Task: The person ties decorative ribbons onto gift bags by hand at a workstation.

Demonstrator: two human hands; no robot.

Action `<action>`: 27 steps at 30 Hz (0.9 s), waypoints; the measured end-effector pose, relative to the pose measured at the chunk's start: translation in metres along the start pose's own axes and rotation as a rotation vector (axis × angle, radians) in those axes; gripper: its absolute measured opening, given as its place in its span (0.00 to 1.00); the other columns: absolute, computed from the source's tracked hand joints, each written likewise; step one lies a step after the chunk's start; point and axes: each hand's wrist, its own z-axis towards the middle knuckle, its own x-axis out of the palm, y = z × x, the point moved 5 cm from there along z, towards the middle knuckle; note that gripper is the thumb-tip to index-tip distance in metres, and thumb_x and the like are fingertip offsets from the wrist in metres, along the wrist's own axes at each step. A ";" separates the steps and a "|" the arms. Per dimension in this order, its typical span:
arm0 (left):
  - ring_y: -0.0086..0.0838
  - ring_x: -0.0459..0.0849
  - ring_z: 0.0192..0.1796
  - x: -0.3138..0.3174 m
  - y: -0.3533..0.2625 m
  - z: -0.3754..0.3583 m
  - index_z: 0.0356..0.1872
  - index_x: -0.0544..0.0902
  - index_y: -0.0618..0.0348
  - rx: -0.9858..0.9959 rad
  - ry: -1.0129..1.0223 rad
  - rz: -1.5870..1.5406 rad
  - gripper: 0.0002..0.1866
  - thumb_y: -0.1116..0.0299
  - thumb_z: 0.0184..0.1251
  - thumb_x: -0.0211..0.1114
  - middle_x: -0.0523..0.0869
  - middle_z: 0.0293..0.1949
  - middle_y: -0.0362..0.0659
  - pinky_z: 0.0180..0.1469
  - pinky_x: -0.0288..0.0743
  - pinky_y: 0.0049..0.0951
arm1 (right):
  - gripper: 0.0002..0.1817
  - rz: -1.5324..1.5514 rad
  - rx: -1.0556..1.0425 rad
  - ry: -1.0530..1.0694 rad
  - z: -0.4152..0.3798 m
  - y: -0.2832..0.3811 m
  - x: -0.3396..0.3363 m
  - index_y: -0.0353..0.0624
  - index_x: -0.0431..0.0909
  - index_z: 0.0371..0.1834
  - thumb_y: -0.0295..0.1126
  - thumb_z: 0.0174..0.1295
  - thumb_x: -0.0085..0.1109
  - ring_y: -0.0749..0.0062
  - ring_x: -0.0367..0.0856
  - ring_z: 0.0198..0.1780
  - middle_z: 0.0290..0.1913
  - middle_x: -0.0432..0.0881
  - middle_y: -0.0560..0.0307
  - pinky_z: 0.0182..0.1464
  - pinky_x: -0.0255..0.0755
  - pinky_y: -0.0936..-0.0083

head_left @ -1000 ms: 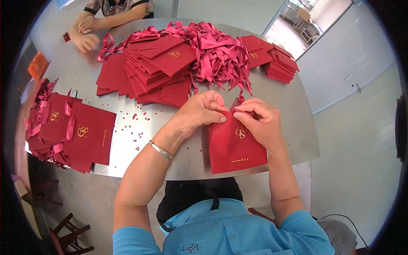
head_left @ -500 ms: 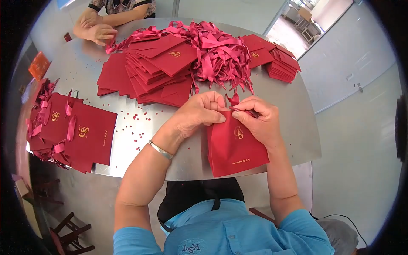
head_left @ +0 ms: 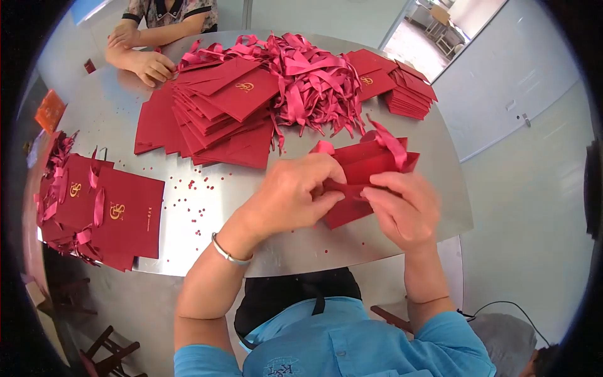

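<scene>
You see bright, even daylight, with soft glare on the round brushed-steel table (head_left: 402,135) beyond your hands. Fisheye distortion bends the edges into black corners; your fingers blur slightly.

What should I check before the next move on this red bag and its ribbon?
1. Both hands on the bag: ok, left hand and right hand grip it.
2. Bag lifted and tilted off the table: ok.
3. Ribbon on the bag: ok, a loop sticks up at its top.
4. Ribbon ends knotted inside: cannot tell, fingers hide them.
5. Finished bags stacked left: ok.
6. Loose ribbon pile ahead: ok.
</scene>
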 end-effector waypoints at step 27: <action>0.42 0.85 0.35 0.008 -0.021 -0.017 0.26 0.76 0.65 0.667 -0.313 0.324 0.09 0.79 0.43 0.67 0.83 0.42 0.53 0.33 0.82 0.33 | 0.18 -0.211 -0.138 0.183 -0.003 0.050 -0.035 0.47 0.87 0.39 0.25 0.39 0.74 0.70 0.82 0.44 0.47 0.85 0.65 0.42 0.78 0.72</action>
